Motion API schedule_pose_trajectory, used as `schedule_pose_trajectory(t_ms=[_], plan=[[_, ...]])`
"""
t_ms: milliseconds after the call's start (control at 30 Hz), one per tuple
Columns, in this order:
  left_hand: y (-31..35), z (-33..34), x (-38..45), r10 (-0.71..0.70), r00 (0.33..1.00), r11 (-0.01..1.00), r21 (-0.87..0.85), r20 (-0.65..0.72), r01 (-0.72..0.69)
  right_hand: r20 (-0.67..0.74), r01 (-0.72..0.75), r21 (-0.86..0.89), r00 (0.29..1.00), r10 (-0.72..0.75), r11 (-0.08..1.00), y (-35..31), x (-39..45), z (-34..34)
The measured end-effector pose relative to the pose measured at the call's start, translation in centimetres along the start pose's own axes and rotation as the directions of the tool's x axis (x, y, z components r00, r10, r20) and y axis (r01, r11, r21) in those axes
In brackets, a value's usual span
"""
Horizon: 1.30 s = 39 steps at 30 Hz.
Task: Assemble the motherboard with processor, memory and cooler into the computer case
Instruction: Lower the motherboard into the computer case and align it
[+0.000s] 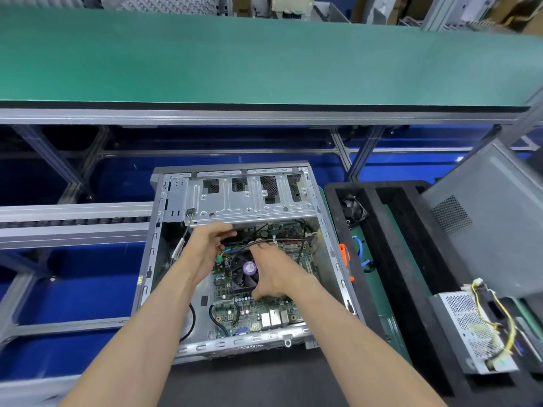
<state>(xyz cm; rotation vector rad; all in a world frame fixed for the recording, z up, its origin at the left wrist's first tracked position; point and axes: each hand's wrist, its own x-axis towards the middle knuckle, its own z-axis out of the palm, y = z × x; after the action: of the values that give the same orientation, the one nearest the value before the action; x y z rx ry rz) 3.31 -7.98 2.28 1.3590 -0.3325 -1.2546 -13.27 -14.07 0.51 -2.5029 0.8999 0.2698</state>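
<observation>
An open grey computer case [164, 230] lies flat in front of me. The green motherboard [264, 311] sits inside it, carrying a black cooler fan [244, 273] with a purple centre label. My left hand [207, 245] reaches in at the cooler's upper left, fingers curled around thin cables near the board's top edge. Over the cooler's right side lies my right hand [274, 271], its fingertips on a black cable [289, 240] and its thumb down by the cooler's lower edge. What exactly the fingers pinch is hidden.
A black foam tray [411, 259] stands to the right, holding a small fan [352, 208], blue cables and an orange-handled tool [345, 257]. A power supply [473, 330] with yellow wires and a grey side panel [484, 224] lie further right. A green conveyor belt [264, 60] runs across behind.
</observation>
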Motion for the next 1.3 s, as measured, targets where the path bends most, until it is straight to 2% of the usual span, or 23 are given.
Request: schedule_pose_trajectory(t_ms=[167, 300, 533, 767, 900, 1100, 1300], plan=[[-0.2, -0.2, 0.9, -0.038, 0.995, 0.971, -0.238, -0.094, 0.014, 0.003, -0.007, 0.0, 1.0, 0.007, 1.0, -0.2, -0.2, -0.4], [0.0, 0.6, 1.0, -0.059, 0.996, 0.923, -0.383, -0.066, 0.029, 0.006, -0.017, -0.008, 1.0, 0.018, 1.0, -0.3, -0.3, -0.6], [0.4, 0.7, 0.2, -0.029, 0.998, 0.922, -0.387, -0.059, 0.004, -0.012, -0.01, -0.008, 1.0, 0.009, 1.0, -0.8, -1.0, -0.8], [0.3, 0.6, -2.1, 0.085, 0.996, 0.913, -0.403, 0.04, -0.062, -0.148, 0.021, -0.05, 0.989, -0.028, 0.999, -1.1, -2.9, 0.3], [0.3, 0.6, -3.3, 0.138, 0.988, 0.915, -0.391, 0.066, -0.102, -0.184, 0.035, -0.014, 0.982, -0.037, 0.999, -1.2, -3.6, 0.5], [0.4, 0.8, -4.1, 0.154, 0.987, 0.909, -0.397, 0.035, -0.127, -0.211, 0.049, 0.035, 0.977, -0.041, 0.998, -1.3, -4.0, 0.1], [0.4, 0.8, -4.4, 0.169, 0.985, 0.919, -0.366, 0.024, -0.149, -0.221, 0.061, 0.009, 0.974, -0.058, 0.998, -1.5, -4.3, 0.0]])
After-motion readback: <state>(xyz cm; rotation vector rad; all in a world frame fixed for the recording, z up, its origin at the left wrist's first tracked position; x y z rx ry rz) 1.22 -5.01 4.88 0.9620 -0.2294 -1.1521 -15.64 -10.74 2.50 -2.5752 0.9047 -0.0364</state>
